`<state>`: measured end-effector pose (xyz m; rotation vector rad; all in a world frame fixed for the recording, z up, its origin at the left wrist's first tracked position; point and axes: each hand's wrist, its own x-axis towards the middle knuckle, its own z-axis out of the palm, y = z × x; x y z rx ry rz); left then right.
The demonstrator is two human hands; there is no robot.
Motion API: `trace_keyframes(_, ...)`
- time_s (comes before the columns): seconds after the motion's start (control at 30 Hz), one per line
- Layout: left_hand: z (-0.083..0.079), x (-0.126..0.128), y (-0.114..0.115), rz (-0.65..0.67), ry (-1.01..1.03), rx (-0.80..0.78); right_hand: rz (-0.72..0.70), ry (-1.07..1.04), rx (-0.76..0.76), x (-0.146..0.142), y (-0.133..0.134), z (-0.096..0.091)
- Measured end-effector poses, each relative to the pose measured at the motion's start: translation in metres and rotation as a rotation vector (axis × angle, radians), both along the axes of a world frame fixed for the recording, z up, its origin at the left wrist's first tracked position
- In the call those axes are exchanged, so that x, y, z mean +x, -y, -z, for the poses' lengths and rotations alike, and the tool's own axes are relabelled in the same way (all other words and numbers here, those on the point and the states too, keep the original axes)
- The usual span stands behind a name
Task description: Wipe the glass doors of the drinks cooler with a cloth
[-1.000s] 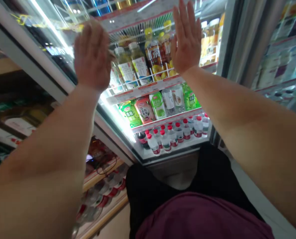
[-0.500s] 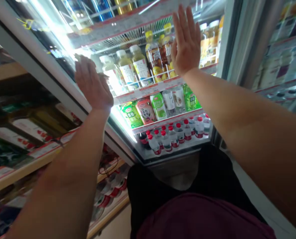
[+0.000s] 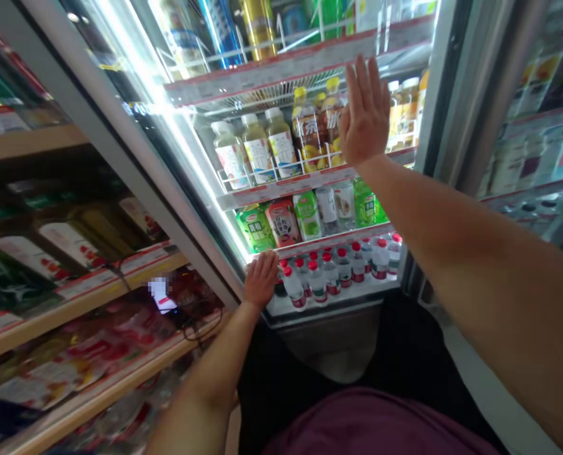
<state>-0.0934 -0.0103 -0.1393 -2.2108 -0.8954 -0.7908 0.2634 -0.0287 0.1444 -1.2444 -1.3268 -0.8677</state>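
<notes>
My left hand [image 3: 261,281] is low at the left side of a lit drinks cooler, in front of the bottom shelf. Its palm faces the glass door [image 3: 200,208], and a thin pale cloth, mostly hidden, shows at its fingertips. Higher up on the right, my right hand [image 3: 365,117] lies flat towards the same door, fingers stretched and nothing in them. Behind it stand brown tea bottles with yellow caps [image 3: 309,129]. Small red-capped water bottles [image 3: 331,272] are just right of my left hand.
Green and red drink cartons [image 3: 284,222] line the shelf above the water. Pale juice bottles [image 3: 257,148] stand higher up. On the left, wooden shelves [image 3: 134,275] carry dark bottles, packets and a lit phone-like screen [image 3: 164,297]. A metal door frame [image 3: 471,88] rises at right.
My left hand has moved down and to the right, from beside the juice bottles to the bottom shelf's level. My right hand stays flat at the upper right. The view has shifted slightly.
</notes>
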Motion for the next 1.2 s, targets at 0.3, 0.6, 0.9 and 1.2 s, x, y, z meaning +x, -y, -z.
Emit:
trace_keyframes(0.3, -0.067, 0.001, -0.013, 0.058, -0.041, 0.036, -0.037, 0.026, 0.032, 0.002, -0.003, 0.001)
trace_keyframes(0.6, -0.235, 0.052, -0.032, 0.069, 0.432, 0.255, -0.128, -0.012, 0.051, 0.002, -0.001, 0.003)
trace_keyframes(0.9, -0.188, 0.103, -0.010, -0.027, 0.263, 0.257, -0.165, -0.009, 0.061, 0.005, -0.005, 0.003)
trace_keyframes(1.2, -0.070, 0.106, 0.004, 0.118, -0.254, 0.217, -0.081, 0.001, 0.006, 0.002, -0.003, 0.002)
